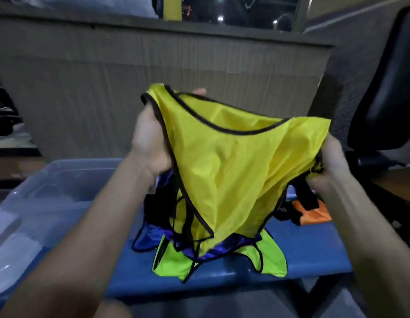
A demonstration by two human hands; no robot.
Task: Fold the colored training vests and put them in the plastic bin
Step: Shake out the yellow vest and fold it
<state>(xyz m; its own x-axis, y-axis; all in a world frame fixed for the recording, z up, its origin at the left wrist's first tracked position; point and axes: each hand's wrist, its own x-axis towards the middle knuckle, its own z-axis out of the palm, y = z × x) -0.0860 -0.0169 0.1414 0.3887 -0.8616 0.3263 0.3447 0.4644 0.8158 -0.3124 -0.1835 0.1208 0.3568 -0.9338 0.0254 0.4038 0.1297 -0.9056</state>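
A yellow vest (234, 161) is held up over the blue table (291, 255), gripped at its edges by the left hand (151, 143) and right hand (330, 166). Other vests (176, 260) are heaped beneath, beside the plastic bin (38, 180).

Dim indoor light here, and the whole view is soft with motion blur. Small bright ceiling lamps (220, 18) glare at the top. The yellow vest (234, 161) catches the most light. Wide-angle bending curves the edges, and the forearms at the bottom are smeared out of focus.

Sports-hall storeroom: blue bench (222, 275), heaped training vests (174, 263), cardboard wall (153, 65).
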